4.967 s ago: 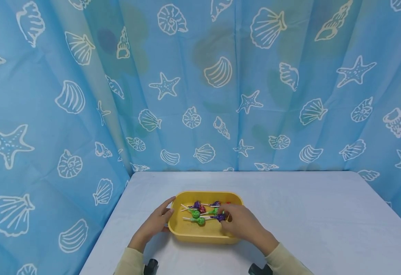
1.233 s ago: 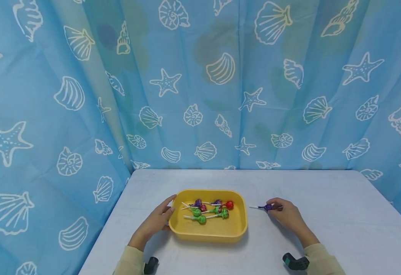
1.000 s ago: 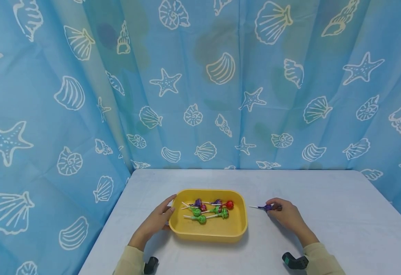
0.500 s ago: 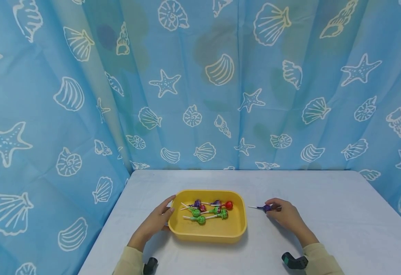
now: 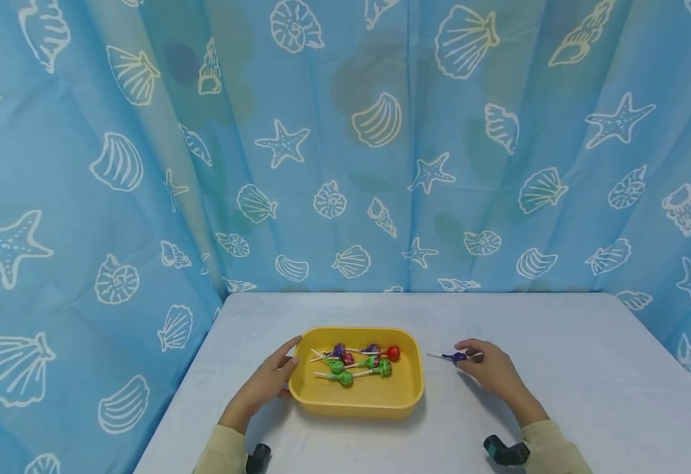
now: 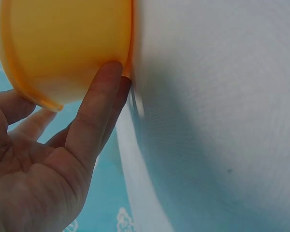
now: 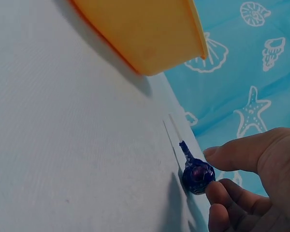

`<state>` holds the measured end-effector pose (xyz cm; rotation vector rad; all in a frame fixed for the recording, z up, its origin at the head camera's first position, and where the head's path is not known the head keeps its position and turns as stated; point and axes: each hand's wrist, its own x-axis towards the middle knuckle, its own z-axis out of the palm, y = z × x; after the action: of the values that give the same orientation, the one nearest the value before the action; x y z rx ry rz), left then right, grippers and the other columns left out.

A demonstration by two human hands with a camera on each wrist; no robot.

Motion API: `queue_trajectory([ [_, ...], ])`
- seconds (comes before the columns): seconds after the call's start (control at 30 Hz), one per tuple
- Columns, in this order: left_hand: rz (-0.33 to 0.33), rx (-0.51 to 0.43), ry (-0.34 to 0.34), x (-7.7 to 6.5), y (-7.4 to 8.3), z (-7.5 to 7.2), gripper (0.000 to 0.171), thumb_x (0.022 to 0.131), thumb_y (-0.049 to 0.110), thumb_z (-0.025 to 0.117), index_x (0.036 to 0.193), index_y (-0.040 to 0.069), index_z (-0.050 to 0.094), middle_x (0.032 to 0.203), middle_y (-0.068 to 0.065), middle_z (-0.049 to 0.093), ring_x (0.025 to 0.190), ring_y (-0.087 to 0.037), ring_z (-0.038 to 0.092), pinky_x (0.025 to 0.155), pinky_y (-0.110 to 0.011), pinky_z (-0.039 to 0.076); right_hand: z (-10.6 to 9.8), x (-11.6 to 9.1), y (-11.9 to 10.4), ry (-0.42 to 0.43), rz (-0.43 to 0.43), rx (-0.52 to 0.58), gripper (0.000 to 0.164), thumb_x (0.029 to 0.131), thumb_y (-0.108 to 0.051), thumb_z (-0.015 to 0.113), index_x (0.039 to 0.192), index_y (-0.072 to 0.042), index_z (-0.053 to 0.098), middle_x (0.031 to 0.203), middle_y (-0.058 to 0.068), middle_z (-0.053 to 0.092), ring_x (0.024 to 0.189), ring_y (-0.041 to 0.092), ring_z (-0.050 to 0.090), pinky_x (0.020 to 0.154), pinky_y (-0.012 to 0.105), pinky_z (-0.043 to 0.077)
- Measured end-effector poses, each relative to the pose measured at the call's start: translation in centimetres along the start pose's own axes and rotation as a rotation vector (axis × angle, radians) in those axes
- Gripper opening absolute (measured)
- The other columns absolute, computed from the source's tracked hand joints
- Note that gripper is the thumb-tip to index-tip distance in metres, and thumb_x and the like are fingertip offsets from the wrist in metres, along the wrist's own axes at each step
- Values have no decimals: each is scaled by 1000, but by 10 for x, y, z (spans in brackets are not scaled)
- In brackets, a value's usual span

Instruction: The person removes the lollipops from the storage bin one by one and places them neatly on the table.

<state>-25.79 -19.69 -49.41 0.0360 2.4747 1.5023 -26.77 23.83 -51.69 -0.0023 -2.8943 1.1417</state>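
My right hand (image 5: 490, 368) pinches a purple-wrapped lollipop (image 7: 197, 175) by its round head, close over the white tabletop to the right of the tray. Its white stick points left. In the right wrist view, fingertips lie right at the wrapper and the stick's shadow runs close beside it. With fairly straight fingers, my left hand (image 5: 268, 378) rests against the left end of the yellow tray (image 5: 375, 397); the left wrist view has its fingers on the outer wall. Inside the tray lie several lollipops, among them a green one (image 5: 345, 379), a red one (image 5: 392, 354) and purple ones.
A white cloth (image 5: 529, 329) covers the table. Blue curtains (image 5: 322, 158) with white shell prints stand behind it and on the left. Black devices show at both wrists, the right one (image 5: 507, 451) just below the sleeve.
Over five seconds, my right hand has come out of the tray to the right with the purple lollipop. In the last second both hands stay nearly still, the right fingers slightly more spread.
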Motion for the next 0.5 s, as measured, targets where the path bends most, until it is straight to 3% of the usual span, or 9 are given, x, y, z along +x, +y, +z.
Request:
queue_trajectory([
  [0.27, -5, -10, -3, 1, 0, 0, 54, 108, 26, 50, 159, 19, 34, 141, -28, 51, 99, -26, 65, 75, -42, 62, 0, -4, -14, 22, -45, 0, 31, 89, -8, 74, 120, -7, 69, 112, 16, 64, 96, 31, 61, 71, 39, 59],
  [0.5, -5, -11, -2, 2, -2, 0, 54, 108, 26, 51, 160, 20, 34, 141, -27, 51, 100, -26, 65, 75, -42, 62, 2, -8, -31, 50, -159, 8, 30, 89, -6, 75, 118, -8, 70, 109, 13, 65, 89, 24, 61, 75, 38, 57],
])
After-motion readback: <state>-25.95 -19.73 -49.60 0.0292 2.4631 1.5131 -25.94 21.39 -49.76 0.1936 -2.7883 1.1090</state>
